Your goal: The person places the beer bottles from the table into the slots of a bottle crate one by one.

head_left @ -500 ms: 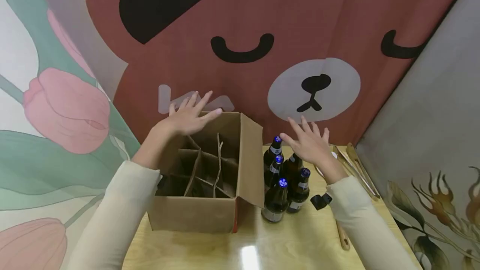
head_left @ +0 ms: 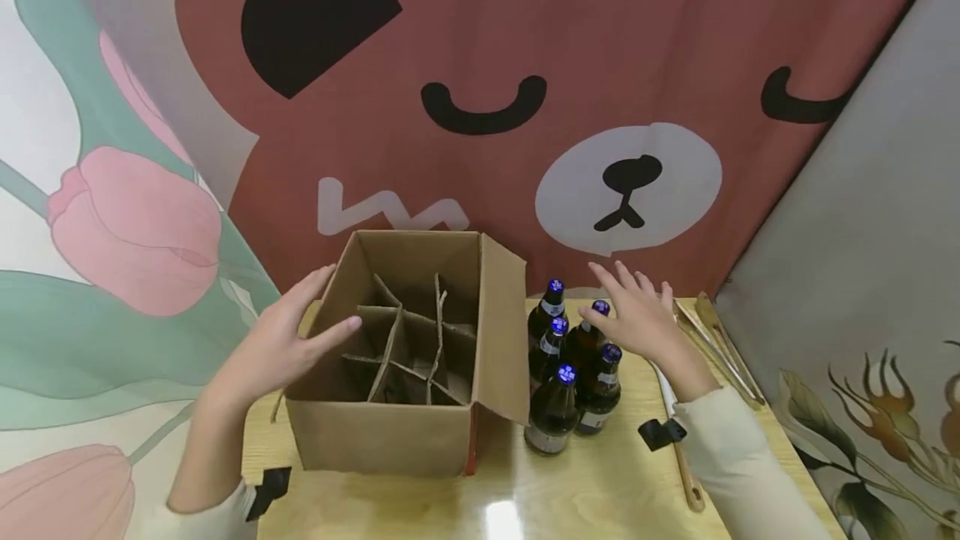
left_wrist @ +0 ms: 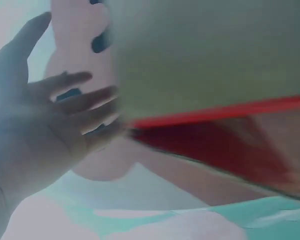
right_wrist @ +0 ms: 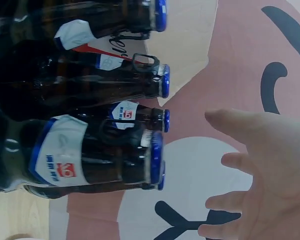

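Observation:
A brown cardboard box (head_left: 390, 440) stands upright on the table, with cardboard dividers (head_left: 386, 348) inside and its right flap (head_left: 504, 332) folded outward. My left hand (head_left: 277, 348) is at the box's left side, fingers straight and thumb reaching over the rim. In the left wrist view its fingertips are right at the box's side (left_wrist: 210, 60). Several dark brown beer bottles (head_left: 553, 419) with blue caps stand close together right of the box. Spread above their right-hand side is my right hand (head_left: 637, 319), holding nothing; the right wrist view shows it apart from the caps (right_wrist: 156, 157).
Several long utensils (head_left: 720, 348) lie along the table's right edge. Nearer the front is one with a wooden handle (head_left: 688, 477). A curtain with a printed bear (head_left: 585, 40) hangs right behind the table (head_left: 420, 511).
My left hand has moved from above the back of the box down and left to its left side. The right hand has shifted slightly right and down. Box and bottles have stayed put.

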